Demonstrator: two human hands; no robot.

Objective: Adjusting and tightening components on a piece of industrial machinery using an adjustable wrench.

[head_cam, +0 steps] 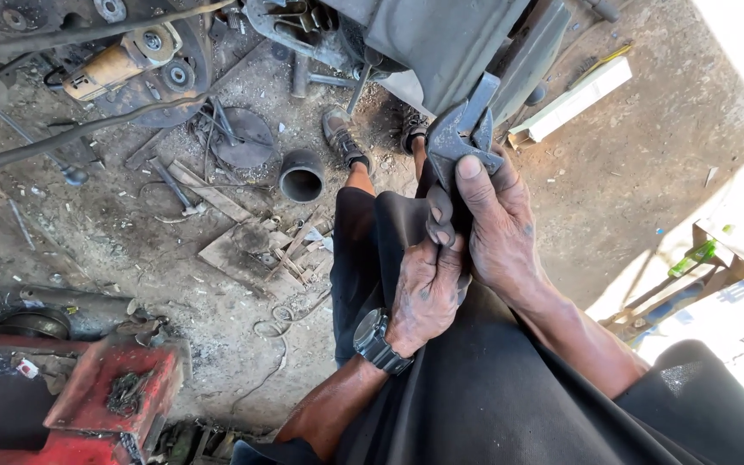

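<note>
Fingers (441,226) of both hands hide wrench (462,129) handle.

Black wristwatch (378,341) (left wrist), black shorts (492,387), worn shoes (342,138), grimy hands

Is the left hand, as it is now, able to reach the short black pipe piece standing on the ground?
Probably not at once. The left hand is wrapped around the handle of the wrench together with the right hand. The black pipe piece stands apart on the ground, beyond the knee.

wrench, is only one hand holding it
No, both the left hand and the right hand wrap around the wrench handle.
</note>
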